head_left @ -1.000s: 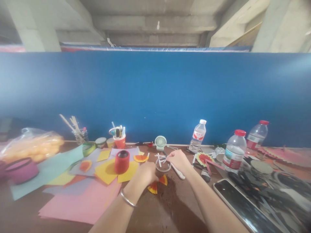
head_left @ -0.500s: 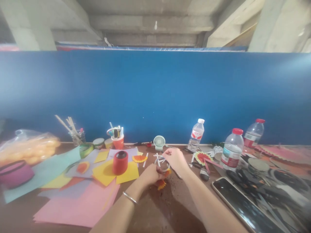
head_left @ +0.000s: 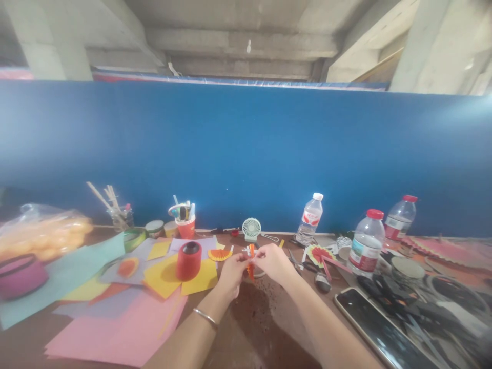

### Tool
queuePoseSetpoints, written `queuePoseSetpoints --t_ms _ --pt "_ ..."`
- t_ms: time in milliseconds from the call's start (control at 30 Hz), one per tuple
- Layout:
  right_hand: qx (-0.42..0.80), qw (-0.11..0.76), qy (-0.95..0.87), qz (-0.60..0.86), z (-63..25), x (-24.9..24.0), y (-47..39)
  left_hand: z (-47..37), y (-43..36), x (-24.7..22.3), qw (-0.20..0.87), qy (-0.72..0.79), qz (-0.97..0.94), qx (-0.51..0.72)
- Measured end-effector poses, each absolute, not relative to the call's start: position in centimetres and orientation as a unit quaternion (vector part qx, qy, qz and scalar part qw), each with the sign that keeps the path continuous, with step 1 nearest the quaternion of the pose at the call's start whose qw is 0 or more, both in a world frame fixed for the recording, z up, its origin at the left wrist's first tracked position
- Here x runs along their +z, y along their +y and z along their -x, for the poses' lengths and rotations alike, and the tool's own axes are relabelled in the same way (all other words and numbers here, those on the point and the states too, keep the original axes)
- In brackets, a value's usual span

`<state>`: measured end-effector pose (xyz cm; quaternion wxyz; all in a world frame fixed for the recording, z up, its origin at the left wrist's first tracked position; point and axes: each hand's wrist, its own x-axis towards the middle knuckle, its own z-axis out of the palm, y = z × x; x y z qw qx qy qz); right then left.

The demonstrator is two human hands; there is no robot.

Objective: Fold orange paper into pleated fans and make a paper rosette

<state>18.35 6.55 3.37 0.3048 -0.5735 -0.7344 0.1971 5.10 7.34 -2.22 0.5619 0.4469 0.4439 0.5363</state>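
Left hand [head_left: 232,274] and right hand [head_left: 274,261] convergent, pinch-gripped on paper [head_left: 251,270] nearside of fan [head_left: 251,228]; bottle label [head_left: 310,218] rightward of fan, illegible.

Room over front tabletop [head_left: 265,330]; fingers [head_left: 262,254] block middle, fan [head_left: 251,228] just behind.

Head-worn camera, forward-down over brown table [head_left: 269,323]
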Motion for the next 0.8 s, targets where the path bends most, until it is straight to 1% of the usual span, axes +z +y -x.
queuePoseSetpoints --t_ms 167,367,800 --pt "0.22 0.316 -0.708 0.592 -18.9 2.0 7.5 -4.9 7.5 -2.0 0.552 0.436 -0.431 0.565" --pt "0.255 0.335 -0.685 0.594 -18.8 0.8 8.6 -4.9 7.4 -1.6 0.559 0.429 -0.421 0.572" --pt "0.347 0.391 -0.634 0.569 -18.9 1.0 8.6 -4.9 6.9 -0.7 0.589 0.379 -0.427 0.572"
